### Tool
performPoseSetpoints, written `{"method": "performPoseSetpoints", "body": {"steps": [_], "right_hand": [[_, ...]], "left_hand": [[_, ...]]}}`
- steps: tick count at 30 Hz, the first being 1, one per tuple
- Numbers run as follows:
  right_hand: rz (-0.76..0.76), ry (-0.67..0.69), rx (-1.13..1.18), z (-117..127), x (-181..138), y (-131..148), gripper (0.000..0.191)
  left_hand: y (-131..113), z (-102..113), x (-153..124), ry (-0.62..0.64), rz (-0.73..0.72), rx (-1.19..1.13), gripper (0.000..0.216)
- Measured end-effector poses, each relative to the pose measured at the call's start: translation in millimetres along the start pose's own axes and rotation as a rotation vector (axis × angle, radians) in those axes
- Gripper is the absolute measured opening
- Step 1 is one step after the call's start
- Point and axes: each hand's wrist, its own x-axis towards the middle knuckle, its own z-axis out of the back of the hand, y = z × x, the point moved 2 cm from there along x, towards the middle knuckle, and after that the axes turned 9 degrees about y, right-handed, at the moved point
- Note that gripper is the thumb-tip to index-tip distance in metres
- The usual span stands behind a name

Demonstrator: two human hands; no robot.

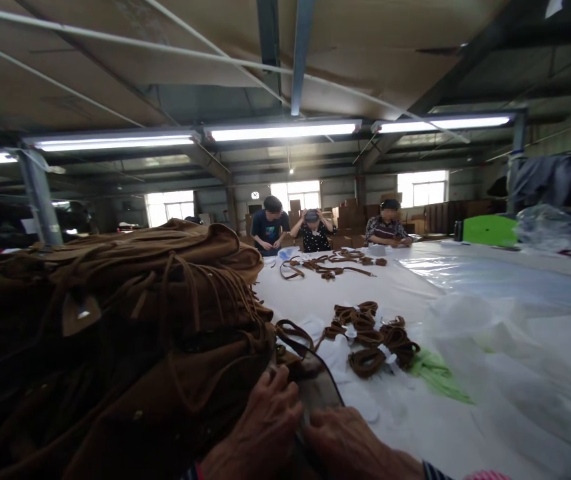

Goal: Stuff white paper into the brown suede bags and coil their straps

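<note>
My left hand [265, 417], fingers curled, grips a brown bag [318, 377] with a dark edge and a greyish inner face. Close beside it, my right hand [343, 437] is closed on the same bag's near part. Its lower part is hidden by my hands and in shadow. To the left, against my left hand, rises a large heap of brown suede-like bags [200, 287] with thin cords and fringes. Beyond my hands, bundles of coiled brown straps [365, 333] lie on white wrapping, and a loop of strap [293, 333] stands out near the bag's top.
More brown straps [333, 265] are spread farther along the white table [305, 300]. Crumpled clear plastic [505, 373] and a light green cloth [438, 377] lie at right. Three people [268, 227] are at the far side. A bright green panel [489, 230] stands at back right.
</note>
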Motion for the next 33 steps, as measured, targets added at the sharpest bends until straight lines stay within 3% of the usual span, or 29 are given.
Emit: {"method": "performPoseSetpoints", "body": {"steps": [2, 4, 9, 15, 20, 23, 27, 30, 33], "right_hand": [[0.006, -0.016, -0.058, 9, -3, 2, 0.011], [0.01, -0.041, -0.074, 17, -4, 2, 0.017], [-0.051, -0.095, -0.025, 17, 2, -4, 0.028], [-0.053, -0.122, 0.221, 10, 4, -9, 0.022], [-0.108, -0.169, 0.604, 28, 4, -11, 0.02], [-0.21, -0.116, 0.787, 53, -8, -8, 0.022], [-0.276, 0.076, 0.866, 85, -46, 0, 0.028], [-0.237, 0.173, 0.84, 95, -71, 6, 0.023], [-0.226, 0.168, 0.88, 97, -81, 11, 0.026]], "left_hand": [[-2, -7, -2, -0.017, -0.03, -0.037, 0.009], [-1, -6, -3, 0.004, 0.033, -0.137, 0.006], [2, 14, 2, 0.017, 0.213, -0.356, 0.007], [5, 8, 11, 0.028, 0.254, -0.369, 0.012], [3, -2, 13, -0.054, 0.257, -0.385, 0.014], [-1, 0, 10, -0.079, 0.243, -0.417, 0.013], [-4, 7, 9, -0.066, 0.285, -0.404, 0.009], [-3, 9, 12, -0.021, 0.278, -0.363, 0.009], [-2, 9, 13, 0.013, 0.231, -0.37, 0.018]]}}
